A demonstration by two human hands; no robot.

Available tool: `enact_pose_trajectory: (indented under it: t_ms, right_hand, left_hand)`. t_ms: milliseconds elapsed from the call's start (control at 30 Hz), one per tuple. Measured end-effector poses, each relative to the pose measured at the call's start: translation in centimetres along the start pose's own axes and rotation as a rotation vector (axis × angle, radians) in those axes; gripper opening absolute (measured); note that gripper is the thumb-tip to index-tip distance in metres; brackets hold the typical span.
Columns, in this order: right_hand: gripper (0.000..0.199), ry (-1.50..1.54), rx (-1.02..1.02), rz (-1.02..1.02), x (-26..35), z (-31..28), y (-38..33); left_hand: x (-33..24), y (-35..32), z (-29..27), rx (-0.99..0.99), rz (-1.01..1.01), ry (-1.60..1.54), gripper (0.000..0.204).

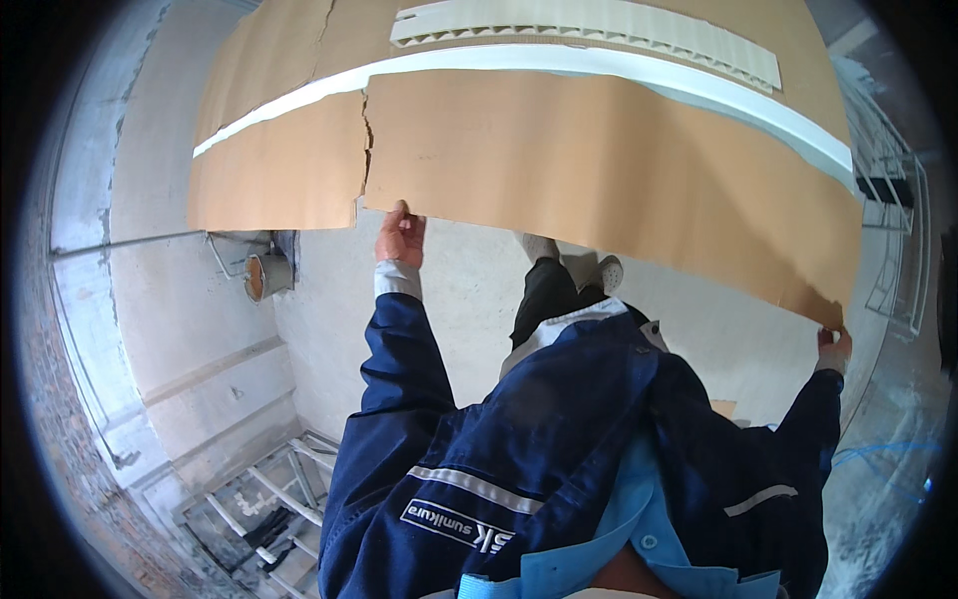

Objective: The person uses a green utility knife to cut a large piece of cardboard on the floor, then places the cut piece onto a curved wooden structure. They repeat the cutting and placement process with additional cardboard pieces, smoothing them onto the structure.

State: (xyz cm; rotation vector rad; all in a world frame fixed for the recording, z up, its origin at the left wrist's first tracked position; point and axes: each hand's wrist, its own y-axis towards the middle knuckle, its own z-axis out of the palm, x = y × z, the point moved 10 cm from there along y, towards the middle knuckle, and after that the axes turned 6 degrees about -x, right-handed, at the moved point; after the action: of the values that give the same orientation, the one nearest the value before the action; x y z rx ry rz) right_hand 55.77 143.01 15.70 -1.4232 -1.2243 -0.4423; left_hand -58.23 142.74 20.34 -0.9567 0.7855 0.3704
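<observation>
A long brown cardboard sheet [519, 150] stretches across the space in front of me. My left hand [401, 238] is closed on its near edge, just right of a jagged tear. At the sheet's near right corner, my right hand [834, 346] pinches the edge between thumb and fingers. Left of the tear lies another stretch of cardboard [274, 185]. Beyond the sheet's far edge shows a long white strip [479, 58], partly covered by the cardboard. Farther back, a cream hollow-ribbed panel [599, 35] rests on more brown cardboard [269, 50].
My shoes [606, 273] stand on the pale floor [459, 299] under the near edge. A bucket [267, 277] is at the left. A ladder-like metal frame [289, 489] lies low left, and metal racking [898, 230] is at the right. A blue cable [888, 449] trails nearby.
</observation>
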Motion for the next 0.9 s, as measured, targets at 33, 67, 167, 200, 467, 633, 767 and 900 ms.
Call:
enact_pose_trajectory:
  t_ms: [33,67,167,200,467,633,767,900]
  right_hand:
    - [0.045,-0.289,-0.352,0.008,0.5,-3.5,-0.8]
    - [0.050,-0.475,-0.412,-0.179,3.2,-3.1,-1.8]
    - [0.061,-0.701,-0.477,-0.688,10.2,1.5,-8.1]
    - [0.061,-0.534,-0.380,-0.831,11.8,3.7,-11.4]
    - [0.068,-0.053,0.838,-1.235,17.3,21.5,-56.2]
    - [0.112,-0.257,1.219,-1.504,15.1,27.1,-78.7]
    - [0.112,-0.500,1.603,-1.337,11.9,30.5,-87.3]
    - [0.069,-0.750,1.847,-1.085,9.3,31.0,-92.6]
  left_hand:
    - [0.6,-0.7,0.7,-0.007,0.012,-0.035,0.006]
    - [1.0,-1.8,2.2,0.074,0.040,-0.058,0.007]
    - [3.3,-6.2,5.9,0.230,-0.018,-0.091,0.016]
    - [4.0,-7.7,6.6,0.236,-0.022,-0.069,0.018]
    - [-2.8,-15.9,8.7,0.370,0.238,-0.065,0.020]
    - [-11.7,-20.0,7.2,0.660,0.331,-0.133,0.029]
    - [-15.1,-23.6,6.9,0.835,0.420,0.011,0.040]
    - [-17.8,-23.3,3.0,0.657,0.453,-0.013,0.049]
